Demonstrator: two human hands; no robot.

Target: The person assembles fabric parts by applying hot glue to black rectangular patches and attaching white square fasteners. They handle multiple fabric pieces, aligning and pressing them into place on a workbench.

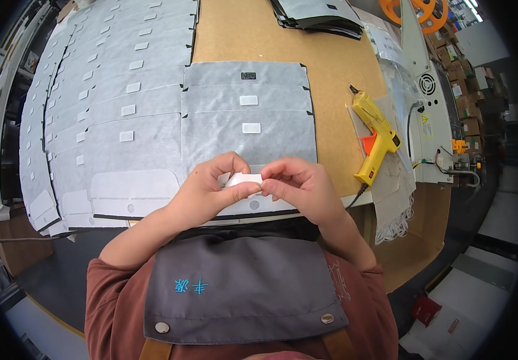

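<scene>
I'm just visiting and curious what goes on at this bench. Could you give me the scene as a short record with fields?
Left hand: pinches one end of a small white strip
Right hand: pinches the other end of the strip
Under the hands: grey fabric sheets laid overlapping, each bearing a small white patch
Left side: more grey sheets in rows
Right of the sheets: yellow glue gun lying on the brown tabletop
Far edge: dark stack of sheets
</scene>
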